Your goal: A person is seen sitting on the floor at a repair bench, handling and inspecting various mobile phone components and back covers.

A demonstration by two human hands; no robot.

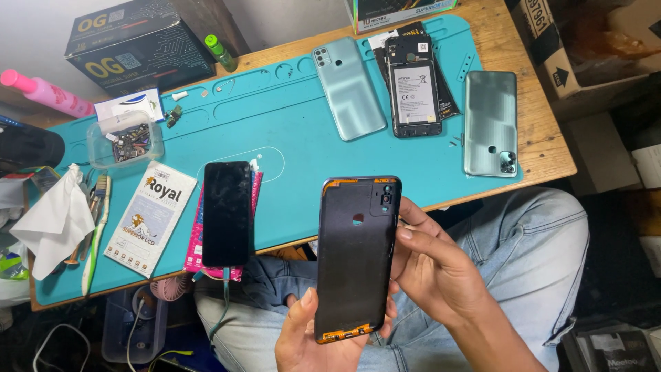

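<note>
Two hands gripped one dark phone back cover [357, 258] below the teal mat [289, 131].
Left hand [313, 337] cupped its bottom end; right hand [430, 265] pinched its right edge; long axis near upright, camera cutout end toward the mat.

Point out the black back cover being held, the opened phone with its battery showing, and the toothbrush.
black back cover [356, 265], head view, middle of its inner face.
opened phone [413, 89], head view, on the battery.
toothbrush [96, 234], head view, on its handle.

Left hand [310, 341] and right hand [430, 265] hold black phone back cover [356, 258] above teal mat [289, 131].
</note>
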